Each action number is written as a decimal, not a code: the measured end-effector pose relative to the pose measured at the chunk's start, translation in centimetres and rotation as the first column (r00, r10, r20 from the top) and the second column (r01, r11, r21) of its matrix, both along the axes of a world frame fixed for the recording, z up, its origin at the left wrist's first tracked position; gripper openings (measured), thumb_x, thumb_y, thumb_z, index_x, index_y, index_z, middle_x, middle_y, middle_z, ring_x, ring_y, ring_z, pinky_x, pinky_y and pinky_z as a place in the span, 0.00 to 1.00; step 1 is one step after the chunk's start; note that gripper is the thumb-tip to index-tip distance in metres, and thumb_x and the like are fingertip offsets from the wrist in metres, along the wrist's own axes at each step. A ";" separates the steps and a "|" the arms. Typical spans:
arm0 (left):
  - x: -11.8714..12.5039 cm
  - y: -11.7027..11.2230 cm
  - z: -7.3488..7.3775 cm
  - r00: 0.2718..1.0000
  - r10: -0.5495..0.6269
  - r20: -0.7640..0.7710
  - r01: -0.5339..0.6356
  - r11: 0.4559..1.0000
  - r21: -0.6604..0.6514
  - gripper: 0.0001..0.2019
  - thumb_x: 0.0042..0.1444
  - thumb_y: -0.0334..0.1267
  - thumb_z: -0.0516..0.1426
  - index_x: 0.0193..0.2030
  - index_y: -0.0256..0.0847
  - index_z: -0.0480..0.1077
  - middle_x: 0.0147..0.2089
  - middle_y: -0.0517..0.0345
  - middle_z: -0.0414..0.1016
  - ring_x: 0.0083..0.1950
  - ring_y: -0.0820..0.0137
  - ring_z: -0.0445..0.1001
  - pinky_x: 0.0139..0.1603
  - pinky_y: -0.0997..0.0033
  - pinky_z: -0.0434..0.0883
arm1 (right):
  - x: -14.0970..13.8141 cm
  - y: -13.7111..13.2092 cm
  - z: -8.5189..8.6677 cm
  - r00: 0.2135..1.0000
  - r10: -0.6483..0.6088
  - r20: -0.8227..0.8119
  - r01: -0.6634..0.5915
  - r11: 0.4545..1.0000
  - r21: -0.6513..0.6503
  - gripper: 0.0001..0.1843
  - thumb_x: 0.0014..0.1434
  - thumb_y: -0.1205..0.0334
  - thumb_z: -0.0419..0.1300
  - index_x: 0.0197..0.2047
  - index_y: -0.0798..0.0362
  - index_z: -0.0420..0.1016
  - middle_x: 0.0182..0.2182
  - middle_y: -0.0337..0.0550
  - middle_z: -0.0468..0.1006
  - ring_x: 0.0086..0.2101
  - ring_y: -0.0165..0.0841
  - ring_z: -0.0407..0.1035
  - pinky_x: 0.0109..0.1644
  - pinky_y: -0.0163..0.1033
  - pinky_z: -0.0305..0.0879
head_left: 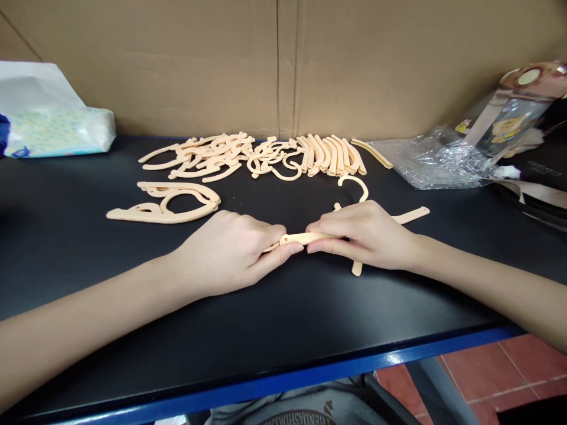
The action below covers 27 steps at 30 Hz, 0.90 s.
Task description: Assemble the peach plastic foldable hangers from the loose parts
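My left hand [230, 251] and my right hand [365, 236] are closed, meeting over the middle of the black table. Pinched between their thumbs and fingers is a cream plastic hanger arm [300, 238] with a small hole near its left end. A thin cream piece shows under my left fingers. Behind my right hand a cream hanger hook [361, 188] sticks up, and a flat strip [411, 215] extends to the right. Another end pokes out below that palm; how these parts join is hidden. To the left lies a folded cream hanger [177, 215].
At the back lie a pile of hanger pieces [212, 156], several loose hooks [277, 158] and a row of curved arms [332, 154]. A tissue pack [57, 118] is at left. Clear plastic bags [447, 159] and a drink bottle [514, 112] stand right, before a cardboard wall [190, 65].
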<state>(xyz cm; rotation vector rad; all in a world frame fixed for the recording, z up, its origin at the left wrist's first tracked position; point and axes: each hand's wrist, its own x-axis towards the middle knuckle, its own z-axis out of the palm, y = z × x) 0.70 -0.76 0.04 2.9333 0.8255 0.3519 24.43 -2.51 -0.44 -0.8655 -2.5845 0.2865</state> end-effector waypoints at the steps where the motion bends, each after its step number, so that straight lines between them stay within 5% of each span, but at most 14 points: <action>1: 0.0 0.0 -0.1 1.000 -0.003 0.007 0.003 1.000 0.005 0.23 0.67 0.46 0.43 0.22 0.40 0.58 0.17 0.64 0.62 0.17 0.75 0.61 0.22 0.72 0.47 | 0.0 0.0 0.0 1.000 0.001 0.001 -0.001 1.000 -0.001 0.16 0.68 0.54 0.52 0.39 0.55 0.76 0.29 0.37 0.77 0.28 0.25 0.68 0.34 0.31 0.57; 27: -0.4 0.5 -0.9 0.998 -0.021 0.052 0.013 0.989 0.146 0.22 0.66 0.49 0.45 0.23 0.40 0.58 0.16 0.65 0.60 0.16 0.76 0.60 0.21 0.71 0.43 | 0.2 0.1 -0.1 1.000 -0.020 0.003 0.019 0.991 0.133 0.17 0.68 0.53 0.53 0.36 0.55 0.77 0.24 0.36 0.75 0.24 0.24 0.64 0.29 0.31 0.54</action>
